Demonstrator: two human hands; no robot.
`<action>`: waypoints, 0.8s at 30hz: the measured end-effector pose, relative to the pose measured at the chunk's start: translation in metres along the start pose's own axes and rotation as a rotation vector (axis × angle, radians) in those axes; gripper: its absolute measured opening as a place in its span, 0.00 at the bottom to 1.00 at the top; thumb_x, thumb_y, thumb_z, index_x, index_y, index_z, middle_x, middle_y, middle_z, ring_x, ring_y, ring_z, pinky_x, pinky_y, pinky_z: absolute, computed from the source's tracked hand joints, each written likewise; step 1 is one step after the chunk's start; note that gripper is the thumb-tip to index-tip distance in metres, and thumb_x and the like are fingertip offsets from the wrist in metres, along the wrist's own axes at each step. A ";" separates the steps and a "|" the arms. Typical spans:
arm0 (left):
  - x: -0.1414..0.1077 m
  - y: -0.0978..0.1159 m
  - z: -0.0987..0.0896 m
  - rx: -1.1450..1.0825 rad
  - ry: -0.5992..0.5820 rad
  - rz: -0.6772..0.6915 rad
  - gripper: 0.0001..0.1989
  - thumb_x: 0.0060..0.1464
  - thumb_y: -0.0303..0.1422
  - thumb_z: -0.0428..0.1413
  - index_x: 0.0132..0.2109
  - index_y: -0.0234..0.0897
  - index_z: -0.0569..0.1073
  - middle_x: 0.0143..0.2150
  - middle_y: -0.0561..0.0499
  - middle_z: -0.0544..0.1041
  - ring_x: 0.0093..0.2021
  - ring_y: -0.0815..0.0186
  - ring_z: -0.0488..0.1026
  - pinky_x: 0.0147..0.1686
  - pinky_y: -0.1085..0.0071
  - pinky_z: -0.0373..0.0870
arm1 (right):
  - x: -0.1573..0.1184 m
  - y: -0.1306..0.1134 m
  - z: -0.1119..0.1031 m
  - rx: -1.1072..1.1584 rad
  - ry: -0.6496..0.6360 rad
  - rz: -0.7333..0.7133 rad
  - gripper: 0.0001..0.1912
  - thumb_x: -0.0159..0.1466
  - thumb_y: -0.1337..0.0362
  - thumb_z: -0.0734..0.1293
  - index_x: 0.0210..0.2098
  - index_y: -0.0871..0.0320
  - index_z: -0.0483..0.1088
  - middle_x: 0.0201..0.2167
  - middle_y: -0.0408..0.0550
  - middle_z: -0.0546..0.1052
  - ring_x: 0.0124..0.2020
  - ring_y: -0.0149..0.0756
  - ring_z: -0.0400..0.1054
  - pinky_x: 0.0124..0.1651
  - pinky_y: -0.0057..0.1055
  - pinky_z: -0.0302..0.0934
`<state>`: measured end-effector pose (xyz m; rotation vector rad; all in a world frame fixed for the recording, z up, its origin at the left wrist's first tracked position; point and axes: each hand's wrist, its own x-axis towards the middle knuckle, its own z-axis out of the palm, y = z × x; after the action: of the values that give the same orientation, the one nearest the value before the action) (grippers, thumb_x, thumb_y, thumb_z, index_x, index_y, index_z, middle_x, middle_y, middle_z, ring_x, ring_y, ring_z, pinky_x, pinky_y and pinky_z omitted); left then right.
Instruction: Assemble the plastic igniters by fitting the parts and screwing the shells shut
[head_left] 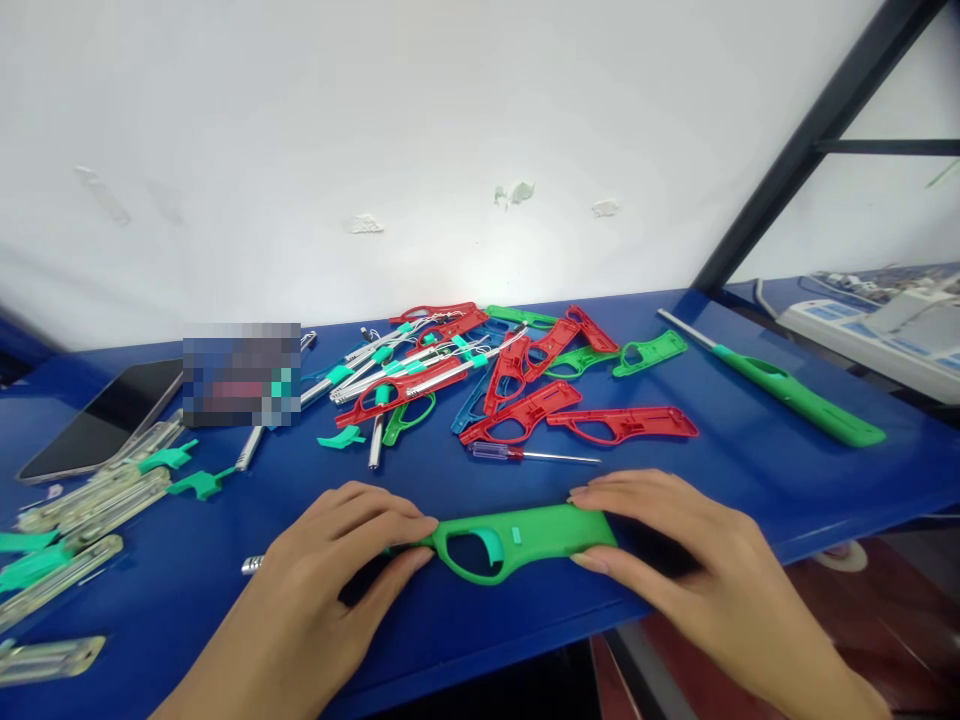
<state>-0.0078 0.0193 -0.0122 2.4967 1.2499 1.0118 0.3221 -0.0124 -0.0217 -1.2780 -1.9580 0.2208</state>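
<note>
A green long-neck gas lighter (pixel 551 532) lies level across the front of the blue table, gripped at both ends. My left hand (pixel 349 560) pinches it at the neck end, left of the finger loop; a bit of silver tube shows past the wrist side. Closed on the butt end is my right hand (pixel 675 550), thumb below and fingers above. A teal trigger (pixel 491 545) sits inside the loop. Just behind the lighter lies a screwdriver (pixel 499 453) with a purple-and-red handle.
Red half-shells (pixel 622 424), green half-shells (pixel 651 352) and silver tubes (pixel 360 375) pile up behind. A whole green lighter (pixel 802 390) lies at right. Clear fuel tanks (pixel 112 505), teal triggers (pixel 202 484) and a phone (pixel 105 415) lie at left. A black post (pixel 810 150) rises at right.
</note>
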 end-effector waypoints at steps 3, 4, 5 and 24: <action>0.000 0.000 0.000 0.001 -0.014 0.009 0.05 0.72 0.40 0.63 0.47 0.55 0.85 0.45 0.59 0.87 0.43 0.65 0.86 0.45 0.73 0.84 | 0.001 -0.001 0.000 0.012 -0.008 0.026 0.12 0.73 0.45 0.76 0.49 0.42 0.84 0.47 0.39 0.90 0.47 0.42 0.86 0.51 0.37 0.81; -0.001 -0.001 0.001 0.002 -0.009 -0.003 0.05 0.72 0.40 0.62 0.48 0.55 0.85 0.46 0.59 0.87 0.44 0.65 0.85 0.45 0.73 0.83 | 0.002 -0.002 0.000 0.018 -0.009 0.033 0.11 0.72 0.45 0.77 0.49 0.41 0.84 0.47 0.39 0.89 0.47 0.42 0.86 0.51 0.37 0.81; -0.003 -0.001 0.002 0.003 -0.007 -0.014 0.05 0.73 0.40 0.62 0.48 0.55 0.84 0.47 0.59 0.86 0.45 0.65 0.85 0.46 0.73 0.83 | 0.002 -0.002 0.000 0.023 -0.009 0.036 0.11 0.72 0.45 0.77 0.48 0.41 0.84 0.47 0.38 0.89 0.47 0.42 0.85 0.51 0.36 0.81; -0.002 0.010 -0.002 0.257 -0.037 0.275 0.15 0.82 0.30 0.47 0.52 0.44 0.79 0.48 0.54 0.84 0.48 0.66 0.82 0.52 0.66 0.74 | 0.002 -0.003 -0.003 0.048 -0.136 0.073 0.09 0.74 0.47 0.75 0.48 0.41 0.79 0.48 0.36 0.85 0.50 0.37 0.81 0.53 0.32 0.74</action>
<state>-0.0036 0.0113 -0.0070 2.9345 1.1092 0.9039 0.3217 -0.0125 -0.0170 -1.3347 -2.0091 0.3983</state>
